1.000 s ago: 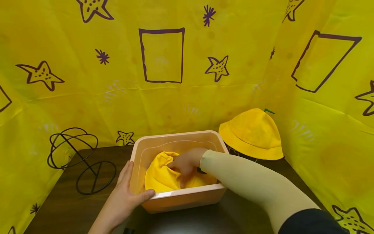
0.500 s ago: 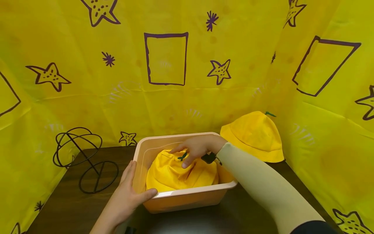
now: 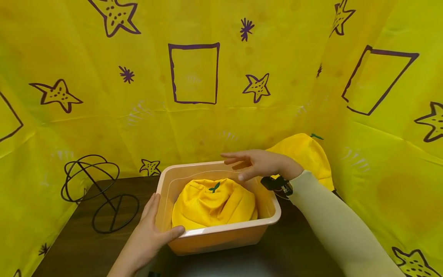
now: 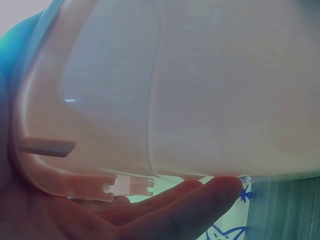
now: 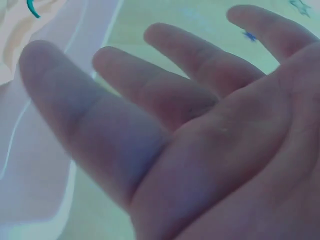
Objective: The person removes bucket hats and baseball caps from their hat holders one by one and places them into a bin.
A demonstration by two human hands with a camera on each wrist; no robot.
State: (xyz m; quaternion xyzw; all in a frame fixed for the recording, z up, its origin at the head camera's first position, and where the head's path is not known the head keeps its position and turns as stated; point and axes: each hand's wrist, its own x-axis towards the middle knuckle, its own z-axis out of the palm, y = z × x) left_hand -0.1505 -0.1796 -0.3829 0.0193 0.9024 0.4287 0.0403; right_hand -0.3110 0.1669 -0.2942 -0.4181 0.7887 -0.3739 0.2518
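Observation:
A peach plastic bin (image 3: 225, 234) stands on the table, tilted slightly in the head view. In it lies a crumpled yellow hat (image 3: 197, 206) with a small green leaf sprout on top. My left hand (image 3: 149, 231) holds the bin's near left corner, thumb on the front rim and fingers along the outer side. The left wrist view shows those fingers (image 4: 180, 210) against the bin's wall. My right hand (image 3: 263, 163) hovers over the bin's right back corner, fingers spread and holding nothing. The right wrist view shows its fingers (image 5: 195, 60) extended.
A second yellow hat (image 3: 301, 148) with a green sprout sits at the back right, partly behind my right hand. A black wire stand (image 3: 104, 196) is on the left of the dark wooden table (image 3: 76, 231). Yellow patterned cloth walls (image 3: 194, 130) surround the table.
My right hand has come off the yellow hat, risen out of the bin and moved right, its fingers straightening. The hat now sits sprout up. My left hand has kept its hold.

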